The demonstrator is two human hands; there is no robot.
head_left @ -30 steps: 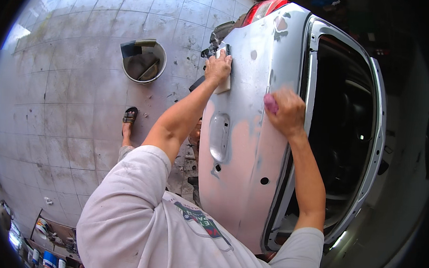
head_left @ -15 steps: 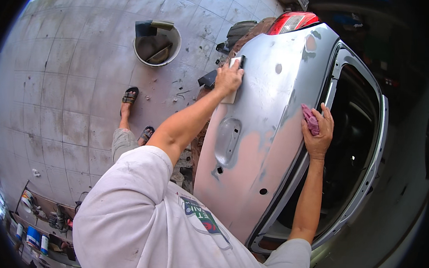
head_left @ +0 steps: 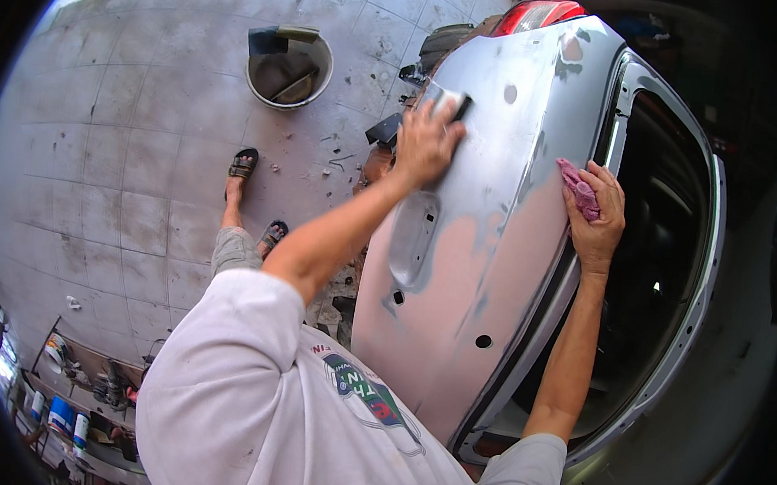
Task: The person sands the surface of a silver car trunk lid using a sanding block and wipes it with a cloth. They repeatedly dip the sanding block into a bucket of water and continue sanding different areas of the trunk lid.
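My left hand (head_left: pixel 424 149) is closed over a pale sanding block (head_left: pixel 448 98) with a dark strip along one edge. Motion blurs hand and block, and the block lies on the bare grey upper area of a car tailgate (head_left: pixel 418 356). In my right hand (head_left: pixel 601 226) is a crumpled pink cloth (head_left: pixel 581 192), pinched between thumb and fingers. That hand rests at the tailgate's right edge, beside the window opening (head_left: pixel 657 254). Pink filler covers the lower panel, with grey patches around a recessed handle pocket (head_left: pixel 413 244).
On the tiled floor (head_left: pixel 105 178) stands a pale bucket (head_left: pixel 324 92) with dark sheets (head_left: pixel 268 41) over its rim. A red and clear tail light (head_left: pixel 537 17) sits at the panel's far end. Shelving with cans (head_left: pixel 61 418) is at lower left. Small debris lies near my sandalled feet (head_left: pixel 243 163).
My left hand and the sanding block have shifted slightly right across the panel. My right hand with the cloth has moved a little up and right. The view has shifted slightly.
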